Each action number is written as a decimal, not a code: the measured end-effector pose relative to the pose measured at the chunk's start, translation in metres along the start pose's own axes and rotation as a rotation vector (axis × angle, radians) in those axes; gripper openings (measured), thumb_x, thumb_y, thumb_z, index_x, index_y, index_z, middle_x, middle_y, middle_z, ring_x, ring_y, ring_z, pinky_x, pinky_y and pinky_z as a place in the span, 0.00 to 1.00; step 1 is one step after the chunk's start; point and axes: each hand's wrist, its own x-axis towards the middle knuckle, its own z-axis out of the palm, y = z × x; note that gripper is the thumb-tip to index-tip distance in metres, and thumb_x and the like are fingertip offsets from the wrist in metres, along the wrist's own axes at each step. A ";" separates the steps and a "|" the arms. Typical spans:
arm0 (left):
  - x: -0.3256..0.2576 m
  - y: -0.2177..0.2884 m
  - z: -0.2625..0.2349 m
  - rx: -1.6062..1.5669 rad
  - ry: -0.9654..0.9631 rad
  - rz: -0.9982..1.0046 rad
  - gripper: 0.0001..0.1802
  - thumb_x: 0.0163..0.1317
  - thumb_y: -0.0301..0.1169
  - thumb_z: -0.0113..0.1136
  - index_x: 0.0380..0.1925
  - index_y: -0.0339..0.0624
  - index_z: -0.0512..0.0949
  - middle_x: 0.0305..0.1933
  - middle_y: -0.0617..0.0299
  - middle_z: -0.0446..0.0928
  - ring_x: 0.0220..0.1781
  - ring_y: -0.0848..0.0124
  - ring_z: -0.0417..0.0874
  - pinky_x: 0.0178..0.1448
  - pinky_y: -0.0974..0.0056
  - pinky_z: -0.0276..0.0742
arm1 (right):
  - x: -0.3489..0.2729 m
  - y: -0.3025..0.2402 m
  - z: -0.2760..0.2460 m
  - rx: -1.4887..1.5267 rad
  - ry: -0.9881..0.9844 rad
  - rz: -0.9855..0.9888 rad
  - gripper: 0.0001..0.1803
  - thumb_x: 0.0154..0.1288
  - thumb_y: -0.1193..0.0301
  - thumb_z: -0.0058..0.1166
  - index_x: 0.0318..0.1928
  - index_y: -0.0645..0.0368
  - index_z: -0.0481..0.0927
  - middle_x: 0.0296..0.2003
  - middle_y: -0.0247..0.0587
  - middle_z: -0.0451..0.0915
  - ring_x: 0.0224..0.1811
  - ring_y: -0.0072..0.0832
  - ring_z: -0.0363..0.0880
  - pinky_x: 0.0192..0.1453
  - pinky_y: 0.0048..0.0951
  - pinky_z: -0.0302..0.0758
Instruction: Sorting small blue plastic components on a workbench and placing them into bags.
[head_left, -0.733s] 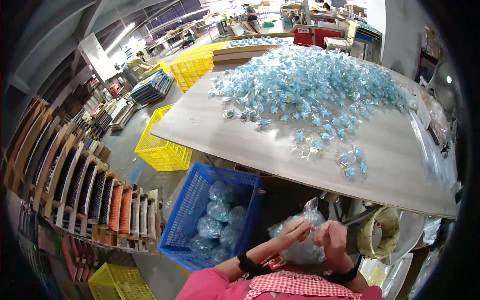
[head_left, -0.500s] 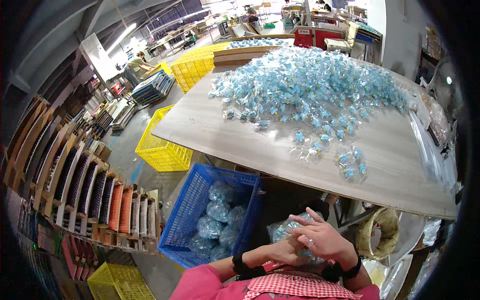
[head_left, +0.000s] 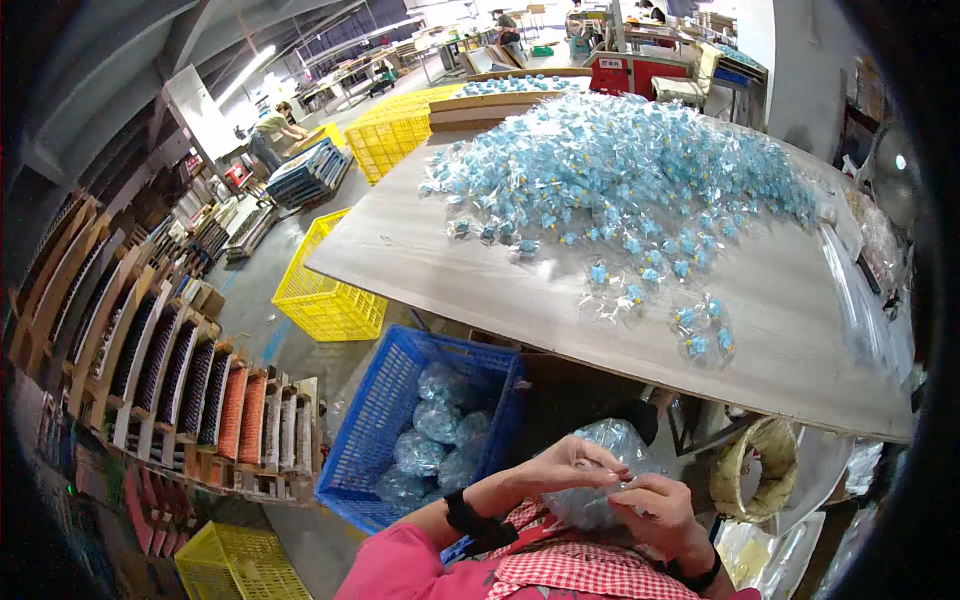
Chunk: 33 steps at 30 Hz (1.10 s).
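Note:
A clear plastic bag (head_left: 612,440) filled with small light-blue wrapped pieces rests against my lap, below the table's front edge. At its top, my left hand (head_left: 572,468) pinches the gathered plastic from the left. My right hand (head_left: 655,505) closes on the same plastic from the right, with its fingertips close to the left ones. Part of the bag is hidden behind both hands. To the left stands a blue crate (head_left: 350,440) holding several similar round filled bags (head_left: 420,453).
A large pile of blue wrapped pieces (head_left: 620,160) covers the far part of the table (head_left: 450,270); a small cluster (head_left: 703,330) lies near its front edge. Flat plastic bags (head_left: 850,290) lie at right. Yellow crates (head_left: 325,290), a round bin (head_left: 745,465) and a distant person (head_left: 272,130) surround the area.
My hands were crossed, the right over the left with its fingers spread. Now they are side by side, fingertips gripping the bag's top, and more of the bag shows.

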 end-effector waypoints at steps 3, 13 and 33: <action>0.000 -0.011 -0.004 0.206 -0.025 0.214 0.03 0.62 0.28 0.66 0.32 0.41 0.82 0.38 0.65 0.82 0.38 0.76 0.80 0.39 0.70 0.74 | 0.002 0.007 -0.006 0.152 -0.175 0.036 0.08 0.53 0.76 0.67 0.36 0.59 0.84 0.32 0.44 0.83 0.33 0.39 0.84 0.36 0.32 0.80; -0.018 0.004 0.013 1.478 0.043 0.653 0.10 0.49 0.32 0.65 0.31 0.50 0.73 0.41 0.63 0.77 0.40 0.65 0.83 0.36 0.61 0.80 | 0.027 0.025 0.015 0.411 -0.159 0.387 0.19 0.73 0.70 0.44 0.60 0.61 0.74 0.46 0.53 0.83 0.51 0.42 0.83 0.55 0.33 0.76; -0.097 -0.055 -0.069 1.694 -0.033 0.478 0.12 0.62 0.36 0.61 0.21 0.49 0.74 0.17 0.68 0.71 0.19 0.69 0.77 0.20 0.62 0.71 | -0.005 0.070 0.017 -0.592 -0.296 -0.105 0.06 0.51 0.64 0.64 0.26 0.42 0.78 0.21 0.20 0.74 0.31 0.26 0.71 0.43 0.34 0.63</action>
